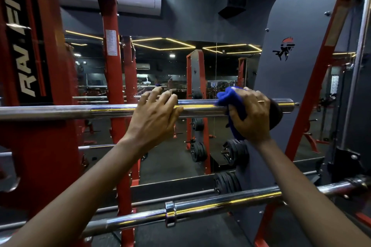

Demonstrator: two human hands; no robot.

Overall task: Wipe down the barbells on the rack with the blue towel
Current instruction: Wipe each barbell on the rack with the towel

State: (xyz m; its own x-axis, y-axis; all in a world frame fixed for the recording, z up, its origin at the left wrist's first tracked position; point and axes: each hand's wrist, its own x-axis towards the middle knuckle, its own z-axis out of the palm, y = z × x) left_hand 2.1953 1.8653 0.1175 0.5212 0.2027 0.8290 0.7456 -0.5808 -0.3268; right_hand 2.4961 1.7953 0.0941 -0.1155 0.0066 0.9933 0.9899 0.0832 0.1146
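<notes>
Gripping the blue towel [230,98] around the upper barbell [200,107], my right hand [251,114] sits near the bar's right end; my left hand [154,114] rests loose-fingered on the bar just left of it.

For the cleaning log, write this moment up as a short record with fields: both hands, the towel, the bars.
left hand: rests on the upper barbell, fingers laid over its top
right hand: grips the blue towel around the upper barbell, near its right end
blue towel: bunched under the right hand, against the bar
lower barbell: lower on the rack, no hand on it
weight plates: black, stored behind the bars
</notes>
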